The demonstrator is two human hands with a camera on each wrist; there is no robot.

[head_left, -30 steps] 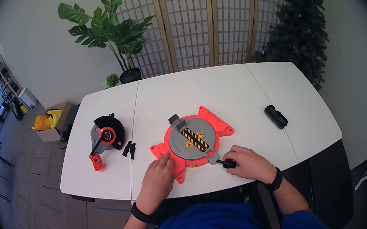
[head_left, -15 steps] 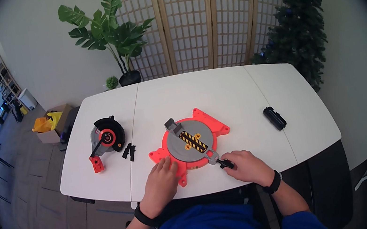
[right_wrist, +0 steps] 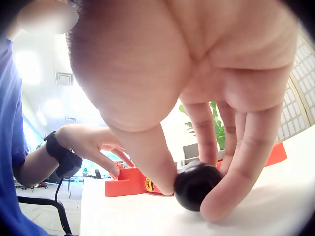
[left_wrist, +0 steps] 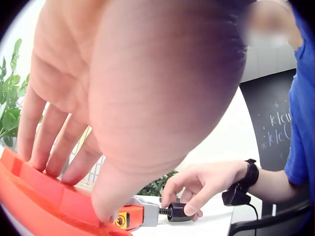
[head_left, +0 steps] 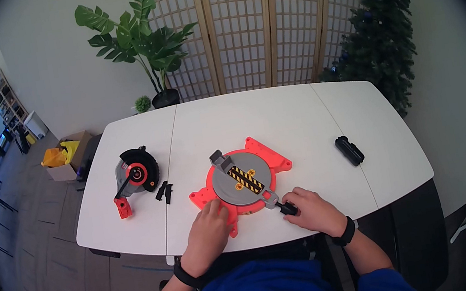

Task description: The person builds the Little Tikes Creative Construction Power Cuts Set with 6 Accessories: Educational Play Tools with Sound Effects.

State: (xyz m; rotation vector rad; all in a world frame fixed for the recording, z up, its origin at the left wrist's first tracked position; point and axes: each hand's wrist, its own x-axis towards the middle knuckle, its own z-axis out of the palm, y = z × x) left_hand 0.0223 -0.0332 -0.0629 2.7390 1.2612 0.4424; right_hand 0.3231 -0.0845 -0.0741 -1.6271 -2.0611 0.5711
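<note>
The toy mitre saw base [head_left: 269,155] lies on the white table, red with two wings. Its grey turntable [head_left: 226,190] carries a yellow-and-black striped slot and a grey upright bracket at the far end. My left hand [head_left: 210,233] holds the near left part of the base, thumb on the near side and fingers reaching over the red edge, fingertips hidden. At the front right, my right hand [head_left: 316,212] pinches the black knob [right_wrist: 193,186] between thumb and fingers. A threaded rod [left_wrist: 163,211] joins this knob to the turntable's grey arm.
On the left lies the toy saw head [head_left: 139,171], with a black guard and red handle. Small black clips [head_left: 166,191] are beside it. A black cylindrical part [head_left: 349,151] rests at the right. The table's front edge [head_left: 283,241] runs close below my hands.
The base has slid slightly left and towards me. My left hand has shifted a little right and nearer. The knob shows a different side in my right fingers.
</note>
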